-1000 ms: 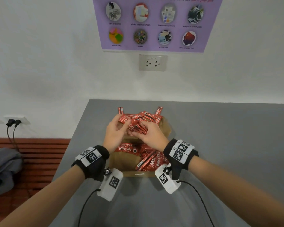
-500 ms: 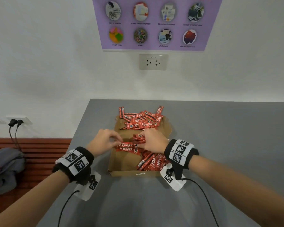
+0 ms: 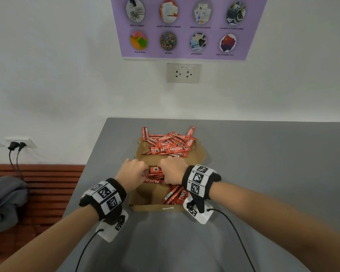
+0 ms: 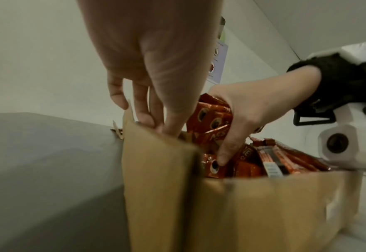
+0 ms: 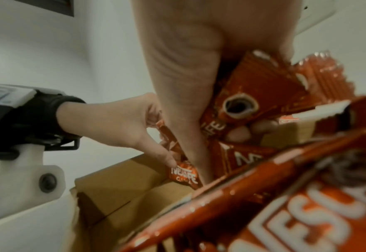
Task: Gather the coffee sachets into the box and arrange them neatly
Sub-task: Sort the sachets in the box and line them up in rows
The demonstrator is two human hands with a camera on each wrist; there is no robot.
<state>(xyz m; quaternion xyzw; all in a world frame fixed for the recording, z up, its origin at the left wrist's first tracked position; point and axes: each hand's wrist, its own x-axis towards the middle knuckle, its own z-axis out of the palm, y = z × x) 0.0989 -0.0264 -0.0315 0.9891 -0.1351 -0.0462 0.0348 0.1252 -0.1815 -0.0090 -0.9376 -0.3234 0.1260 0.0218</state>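
Note:
An open brown cardboard box (image 3: pixel 145 207) lies on the grey table. A loose heap of red Nescafe sachets (image 3: pixel 169 146) sits at its far end, spilling over the flap. More sachets (image 3: pixel 175 195) lie in its near right corner. Over the box's middle, my left hand (image 3: pixel 134 169) and right hand (image 3: pixel 172 169) hold a small bundle of sachets (image 3: pixel 155 173) between them. The right wrist view shows my left hand (image 5: pixel 134 129) pinching a sachet end (image 5: pixel 184 173), with my right fingers curled round several sachets (image 5: pixel 253 95). My left fingers (image 4: pixel 156 119) reach just inside the box wall (image 4: pixel 156 187).
The grey table (image 3: pixel 263 173) stretches to the right and towards me. Its left edge drops to a wooden bench (image 3: pixel 47 185) with a grey cloth (image 3: pixel 6 197). A wall socket (image 3: pixel 184 73) and a purple poster (image 3: pixel 185 26) hang behind the table.
Both hands came back from the far heap to the box's middle, carrying a bundle of sachets. The left hand then closed in against the right.

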